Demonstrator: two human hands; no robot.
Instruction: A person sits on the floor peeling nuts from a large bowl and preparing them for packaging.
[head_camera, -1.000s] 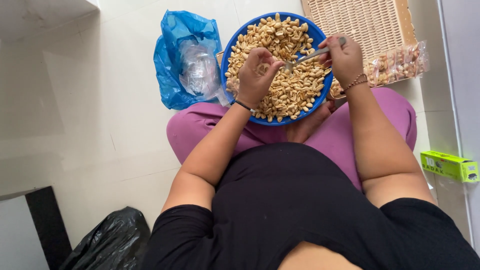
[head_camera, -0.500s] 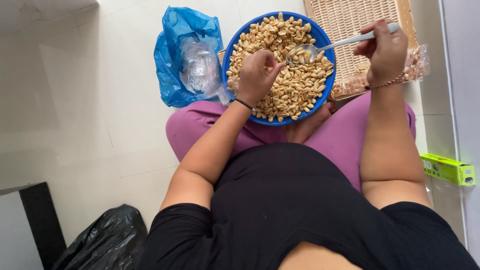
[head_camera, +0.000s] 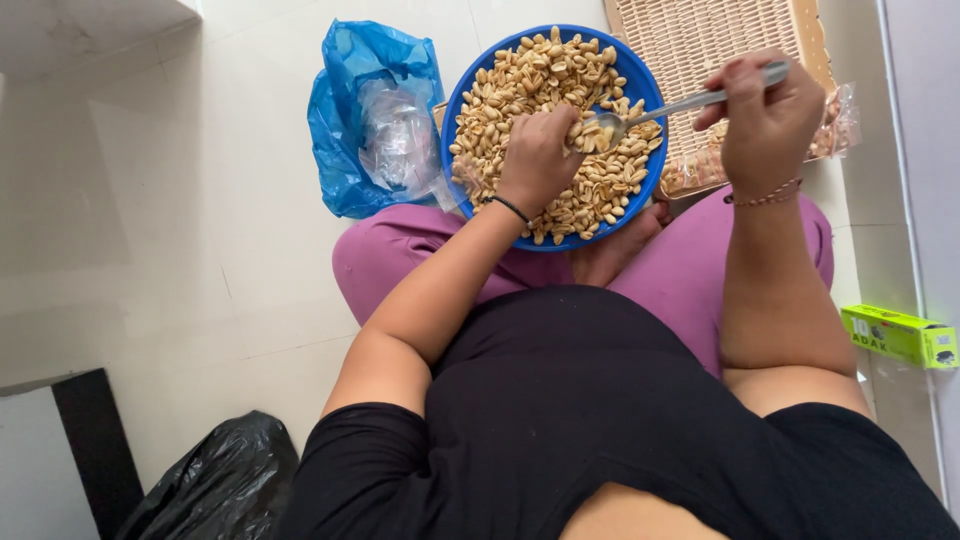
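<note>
right hand (head_camera: 765, 120) holds spoon (head_camera: 680, 103) (over nuts (head_camera: 545, 75))

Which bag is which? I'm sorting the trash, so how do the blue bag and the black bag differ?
The blue bag lies open beside the blue bowl, with a clear bag inside; the black bag sits behind the person, bunched, its contents hidden. The blue bag is bright and translucent, the black bag opaque. Both are crumpled plastic on the floor.

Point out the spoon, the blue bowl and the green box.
spoon (head_camera: 668, 105), head view, on the handle.
blue bowl (head_camera: 462, 108), head view, on the left rim.
green box (head_camera: 896, 335), head view, on its top face.
</note>
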